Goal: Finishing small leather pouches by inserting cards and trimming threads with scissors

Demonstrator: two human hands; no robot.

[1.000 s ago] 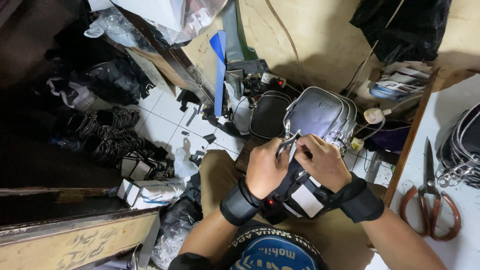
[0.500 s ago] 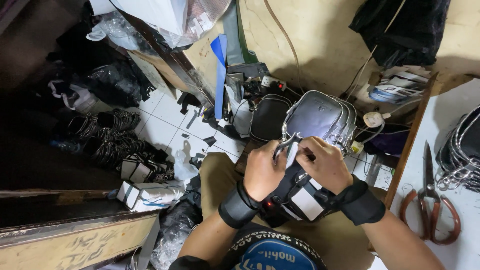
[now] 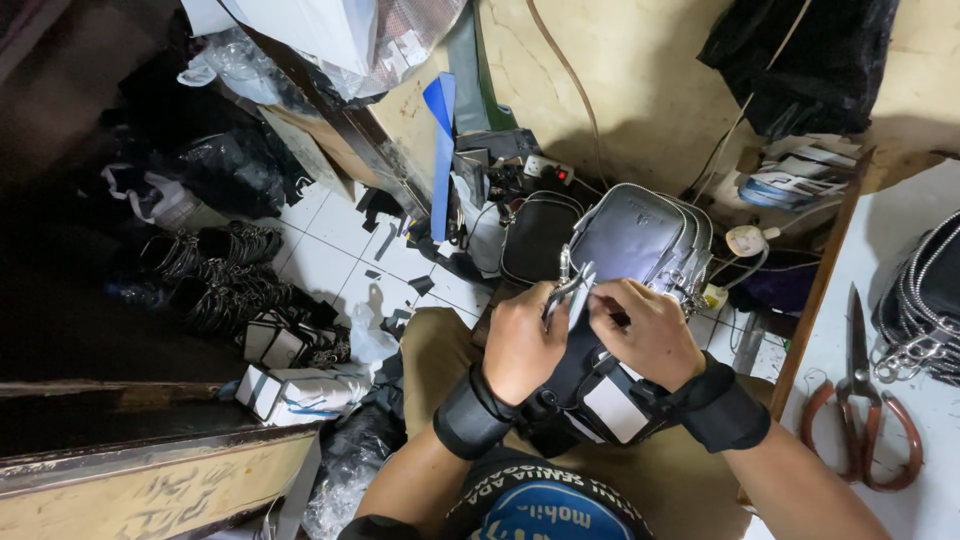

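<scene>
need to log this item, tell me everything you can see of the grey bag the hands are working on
The grey bag is a small pouch of smooth, leather-like material with a faint sheen, zips along its rounded top and metal fittings on its right side. It rests on the person's lap, top pointing away. The left hand holds pliers to its near edge, and the right hand pinches the same spot. A black strap part with a white tag lies below it.

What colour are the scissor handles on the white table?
Reddish-brown, on the metal-bladed scissors lying at the right of the white table; seen in the head view.
</scene>
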